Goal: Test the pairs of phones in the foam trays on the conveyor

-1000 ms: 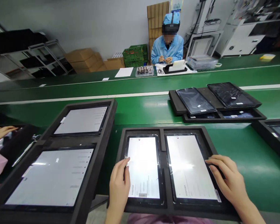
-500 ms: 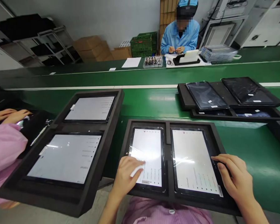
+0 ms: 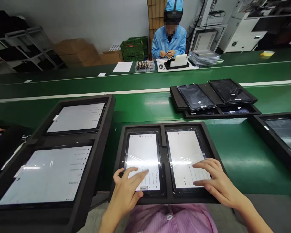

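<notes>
Two lit tablets lie side by side in a black foam tray [image 3: 163, 161] in front of me. Over the lower part of the left tablet [image 3: 143, 149] is my left hand [image 3: 127, 189], fingers spread, its index fingertip at the screen. My right hand [image 3: 217, 183] reaches in from the right, fingers apart, fingertips over the lower screen of the right tablet [image 3: 183, 145]. Neither hand holds anything. Both screens show a white page with small lines of text. A barcode label [image 3: 144, 188] sits at the left tablet's lower edge.
At left, another foam tray [image 3: 97, 152] holds two lit tablets. Stacked trays with dark tablets [image 3: 196, 97] stand behind at right, another tray [image 3: 269, 142] at far right. Across the green bench, a person in blue [image 3: 169, 42] handles small parts. Another person's hand shows at the left edge.
My right hand has moved left from the tray's right side onto the right tablet's screen. My left hand's fingers have spread more. The view has shifted right.
</notes>
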Tool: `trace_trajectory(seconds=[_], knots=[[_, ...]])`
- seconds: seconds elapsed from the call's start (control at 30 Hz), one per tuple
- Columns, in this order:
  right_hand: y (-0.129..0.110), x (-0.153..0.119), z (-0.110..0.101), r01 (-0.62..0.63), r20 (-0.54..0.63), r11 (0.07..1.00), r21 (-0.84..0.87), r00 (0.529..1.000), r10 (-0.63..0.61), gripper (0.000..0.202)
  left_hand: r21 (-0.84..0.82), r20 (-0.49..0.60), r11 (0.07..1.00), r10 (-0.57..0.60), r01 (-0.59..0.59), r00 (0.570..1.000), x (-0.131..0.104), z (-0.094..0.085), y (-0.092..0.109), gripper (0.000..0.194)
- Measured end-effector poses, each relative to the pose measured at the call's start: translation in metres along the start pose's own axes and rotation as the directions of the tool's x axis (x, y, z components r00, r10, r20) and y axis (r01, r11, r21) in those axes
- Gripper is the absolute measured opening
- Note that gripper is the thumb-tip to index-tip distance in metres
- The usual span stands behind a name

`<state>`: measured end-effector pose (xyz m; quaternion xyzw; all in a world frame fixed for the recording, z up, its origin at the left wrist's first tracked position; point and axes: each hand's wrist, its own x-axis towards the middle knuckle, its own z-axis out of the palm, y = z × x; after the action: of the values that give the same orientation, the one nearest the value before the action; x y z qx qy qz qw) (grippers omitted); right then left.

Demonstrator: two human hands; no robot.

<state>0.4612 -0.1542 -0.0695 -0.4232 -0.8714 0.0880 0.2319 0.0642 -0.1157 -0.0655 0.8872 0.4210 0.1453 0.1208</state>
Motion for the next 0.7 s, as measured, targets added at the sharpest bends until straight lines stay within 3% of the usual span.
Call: trace_trajectory(seconds=[0.1, 0.2, 0.3, 0.4, 0.57, 0.7], knots=[[-0.008, -0.004, -0.001, 0.034, 0.059, 0.999, -0.029, 0.998, -0.033, 0.044, 0.149, -0.174, 0.985, -0.061, 0.088, 0.983, 0.013, -0.002, 0.002, 0.082], [-0.009, -0.001, 0.003, 0.049, 0.076, 0.994, -0.097, 0.996, -0.042, 0.037, 0.147, -0.294, 0.976, -0.109, 0.157, 0.950, 0.014, -0.001, 0.001, 0.082], [-0.003, 0.002, 0.010, -0.082, -0.108, 0.974, -0.210, 0.992, 0.061, 0.035, 0.080, -0.320, 0.986, -0.117, 0.149, 0.940, 0.005, 0.000, -0.002, 0.080], [0.006, -0.004, 0.017, -0.248, -0.292, 0.952, -0.181, 0.938, 0.189, 0.040, 0.029, -0.354, 0.991, -0.112, 0.131, 0.928, -0.008, 0.001, -0.005, 0.077], [0.014, -0.019, 0.018, -0.243, -0.392, 0.958, -0.149, 0.905, 0.169, 0.046, -0.035, -0.466, 0.983, -0.177, 0.181, 0.867, -0.020, 0.006, -0.008, 0.065], [0.004, -0.010, 0.018, -0.192, -0.360, 0.970, -0.151, 0.924, 0.127, 0.042, -0.032, -0.430, 0.974, -0.214, 0.222, 0.877, -0.020, 0.008, -0.009, 0.062]])
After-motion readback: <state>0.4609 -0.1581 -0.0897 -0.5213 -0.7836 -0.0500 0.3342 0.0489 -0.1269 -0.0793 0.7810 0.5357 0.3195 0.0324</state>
